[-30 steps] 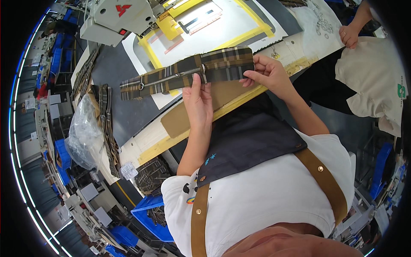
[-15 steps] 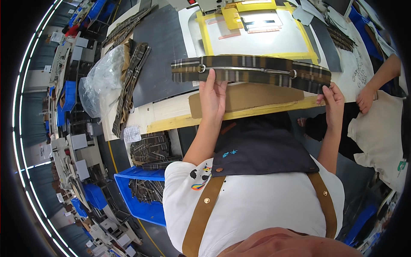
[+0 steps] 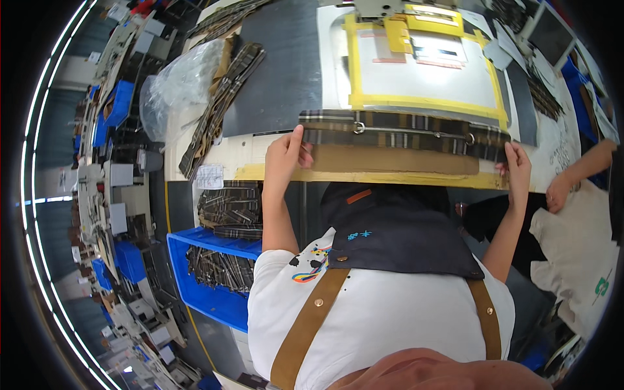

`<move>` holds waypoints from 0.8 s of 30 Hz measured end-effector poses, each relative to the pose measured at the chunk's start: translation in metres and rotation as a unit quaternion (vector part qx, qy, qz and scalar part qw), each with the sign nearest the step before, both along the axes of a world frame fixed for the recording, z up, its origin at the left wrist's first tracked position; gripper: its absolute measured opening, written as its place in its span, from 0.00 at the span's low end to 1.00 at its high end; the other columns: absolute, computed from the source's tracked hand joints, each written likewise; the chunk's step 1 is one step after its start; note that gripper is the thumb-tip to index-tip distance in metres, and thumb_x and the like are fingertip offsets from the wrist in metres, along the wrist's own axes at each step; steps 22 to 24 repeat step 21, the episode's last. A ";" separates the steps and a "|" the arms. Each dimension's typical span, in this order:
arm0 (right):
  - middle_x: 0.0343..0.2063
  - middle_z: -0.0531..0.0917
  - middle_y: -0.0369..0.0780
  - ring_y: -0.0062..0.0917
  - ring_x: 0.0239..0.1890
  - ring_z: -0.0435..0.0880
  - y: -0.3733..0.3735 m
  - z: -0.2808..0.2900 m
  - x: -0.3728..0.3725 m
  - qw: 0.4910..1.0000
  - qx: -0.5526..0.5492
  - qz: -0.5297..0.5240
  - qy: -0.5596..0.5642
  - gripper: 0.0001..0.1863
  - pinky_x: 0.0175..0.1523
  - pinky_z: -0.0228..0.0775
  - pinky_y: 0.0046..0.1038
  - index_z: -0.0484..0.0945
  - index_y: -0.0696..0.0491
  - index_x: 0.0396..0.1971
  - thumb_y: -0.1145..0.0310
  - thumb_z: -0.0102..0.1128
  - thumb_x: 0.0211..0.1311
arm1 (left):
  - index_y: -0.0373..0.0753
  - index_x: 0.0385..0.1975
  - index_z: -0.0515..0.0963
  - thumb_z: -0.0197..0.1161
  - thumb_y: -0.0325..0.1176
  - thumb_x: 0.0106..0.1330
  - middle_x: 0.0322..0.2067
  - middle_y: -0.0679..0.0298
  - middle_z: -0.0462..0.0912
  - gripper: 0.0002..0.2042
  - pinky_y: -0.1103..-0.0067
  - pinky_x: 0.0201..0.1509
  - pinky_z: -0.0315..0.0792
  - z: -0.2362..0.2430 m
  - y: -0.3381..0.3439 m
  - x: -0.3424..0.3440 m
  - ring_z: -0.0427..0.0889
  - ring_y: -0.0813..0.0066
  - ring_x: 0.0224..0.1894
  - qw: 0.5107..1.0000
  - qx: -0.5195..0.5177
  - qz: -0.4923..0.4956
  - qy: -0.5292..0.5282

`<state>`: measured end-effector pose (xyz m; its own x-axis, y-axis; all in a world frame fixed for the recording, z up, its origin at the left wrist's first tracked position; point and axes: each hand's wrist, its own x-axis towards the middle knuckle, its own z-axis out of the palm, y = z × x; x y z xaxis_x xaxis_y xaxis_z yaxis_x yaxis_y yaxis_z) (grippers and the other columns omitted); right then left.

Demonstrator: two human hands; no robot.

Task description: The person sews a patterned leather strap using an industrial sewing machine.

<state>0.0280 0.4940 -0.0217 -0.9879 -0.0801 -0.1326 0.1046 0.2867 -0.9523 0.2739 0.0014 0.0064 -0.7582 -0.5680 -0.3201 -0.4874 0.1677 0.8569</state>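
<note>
A long plaid fabric strip (image 3: 416, 121) stretches across the table's front part, with a silvery line along its middle that looks like a zipper and a metal ring toward each end. My left hand (image 3: 285, 158) pinches its left end between thumb and fingers. At the other end my right hand (image 3: 516, 166) grips the corner. Beneath the strip lies a brown board (image 3: 396, 160) along the yellow-taped table edge. Just beyond sits a white template sheet (image 3: 426, 84) framed in yellow tape, with yellow clamp pieces (image 3: 433, 22) at its far side.
Left on the table are plaid strips (image 3: 224, 104) and a clear plastic bag (image 3: 177, 84). A blue bin (image 3: 214, 300) of plaid pieces stands lower left, below stacked plaid fabric (image 3: 229, 209). At right, another person's hand (image 3: 558, 194) is close to the table. Machine parts (image 3: 377, 6) overhang the far side.
My left hand has slid from under the strip to its left end. The strip has come down nearer the table edge and lies straighter. My right hand keeps its end.
</note>
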 end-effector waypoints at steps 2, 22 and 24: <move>0.30 0.83 0.29 0.07 0.24 0.77 0.019 -0.017 -0.007 0.999 -0.013 0.031 0.002 0.11 0.30 0.71 0.15 0.80 0.56 0.49 0.65 0.64 0.77 | 0.31 0.36 0.83 0.60 0.53 0.77 0.24 0.61 0.87 0.25 0.78 0.29 0.73 0.007 0.010 -0.011 0.82 0.77 0.21 0.998 -0.053 0.022 0.012; 0.50 0.85 0.44 0.21 0.47 0.85 -0.352 0.129 -0.011 0.878 -0.194 0.432 0.068 0.20 0.51 0.78 0.21 0.77 0.60 0.58 0.70 0.68 0.71 | 0.41 0.43 0.78 0.68 0.30 0.75 0.38 0.68 0.86 0.05 0.84 0.42 0.76 0.059 -0.166 0.207 0.84 0.82 0.39 0.814 -0.183 0.377 0.402; 0.50 0.85 0.44 0.21 0.47 0.85 -0.352 0.129 -0.011 0.878 -0.194 0.432 0.068 0.20 0.51 0.78 0.21 0.77 0.60 0.58 0.70 0.68 0.71 | 0.41 0.43 0.78 0.68 0.30 0.75 0.38 0.68 0.86 0.05 0.84 0.42 0.76 0.059 -0.166 0.207 0.84 0.82 0.39 0.814 -0.183 0.377 0.402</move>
